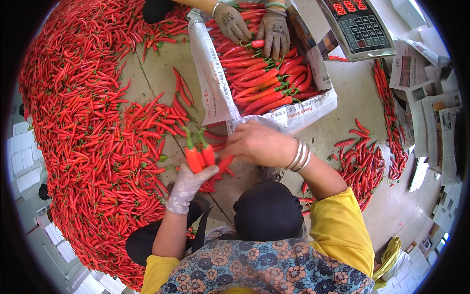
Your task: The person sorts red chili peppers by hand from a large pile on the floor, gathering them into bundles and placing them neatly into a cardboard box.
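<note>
My left hand (pixel 194 183), in a pale patterned glove, holds a few red chili peppers (pixel 193 158) with their green stems upward. Close to its right, my bare right hand (pixel 257 143) is blurred, with silver bangles on the wrist; its fingers are by the tips of red peppers, and whether they grip one is unclear. Beyond both hands stands a newspaper-lined box (pixel 304 110) holding rows of red chili peppers (pixel 262 79). A co-worker's two gloved hands (pixel 275 35) rest over the peppers in the box, near a short red pepper piece.
A large heap of red chili peppers (pixel 99 165) spreads along the left. At the upper right is a digital scale (pixel 361 29) with a lit display. Smaller pepper piles (pixel 361 169) lie on the right floor, near newspaper sheets (pixel 422 110). A yellow bag (pixel 389 257) lies lower right.
</note>
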Available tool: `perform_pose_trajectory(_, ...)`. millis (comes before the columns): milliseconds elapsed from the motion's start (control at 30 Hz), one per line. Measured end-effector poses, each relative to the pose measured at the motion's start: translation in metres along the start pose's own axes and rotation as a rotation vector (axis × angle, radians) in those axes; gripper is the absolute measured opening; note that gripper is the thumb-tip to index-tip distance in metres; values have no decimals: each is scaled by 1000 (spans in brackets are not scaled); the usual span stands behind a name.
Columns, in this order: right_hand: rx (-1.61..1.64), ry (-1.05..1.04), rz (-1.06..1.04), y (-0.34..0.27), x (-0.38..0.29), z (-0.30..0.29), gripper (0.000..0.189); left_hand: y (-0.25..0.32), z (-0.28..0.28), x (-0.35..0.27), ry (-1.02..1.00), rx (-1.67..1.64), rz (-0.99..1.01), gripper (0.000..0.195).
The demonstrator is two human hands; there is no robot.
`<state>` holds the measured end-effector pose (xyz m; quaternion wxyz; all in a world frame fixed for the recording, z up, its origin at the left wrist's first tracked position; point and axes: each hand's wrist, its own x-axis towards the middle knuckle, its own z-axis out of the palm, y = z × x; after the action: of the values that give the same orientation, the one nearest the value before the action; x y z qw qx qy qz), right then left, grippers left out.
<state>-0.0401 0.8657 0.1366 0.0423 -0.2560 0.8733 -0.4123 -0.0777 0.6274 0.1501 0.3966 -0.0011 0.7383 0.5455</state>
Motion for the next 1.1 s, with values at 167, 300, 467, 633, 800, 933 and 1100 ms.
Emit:
perform_pose_trajectory(167, 71, -46, -47, 2, -1, 9, 20, -10, 2, 3, -57, 72, -109, 26)
perform_pose_trajectory(300, 103, 287, 52, 45, -13, -30, 19, -17, 1, 8, -19, -243, -13, 25)
perform_pose_trajectory(467, -325, 541, 374, 116, -11, -61, 19, -19, -3, 12, 17, -244, 1, 26)
perform_pose_trajectory(633, -578, 431, 308, 166, 23, -35, 16, -31, 2, 9, -2, -150, -45, 27)
perform_pose_trajectory(800, -718, 416, 442, 166, 36, -23, 13, -31, 2, 10, -25, -156, -11, 32)
perform_pose_trajectory(933, -508, 648, 452, 120, 17, -26, 12, -25, 2, 3, 12, -123, -27, 30)
perform_pose_trajectory(1100, -389, 467, 644, 101, -37, 2, 16, 14, -2, -22, -35, -281, 117, 33)
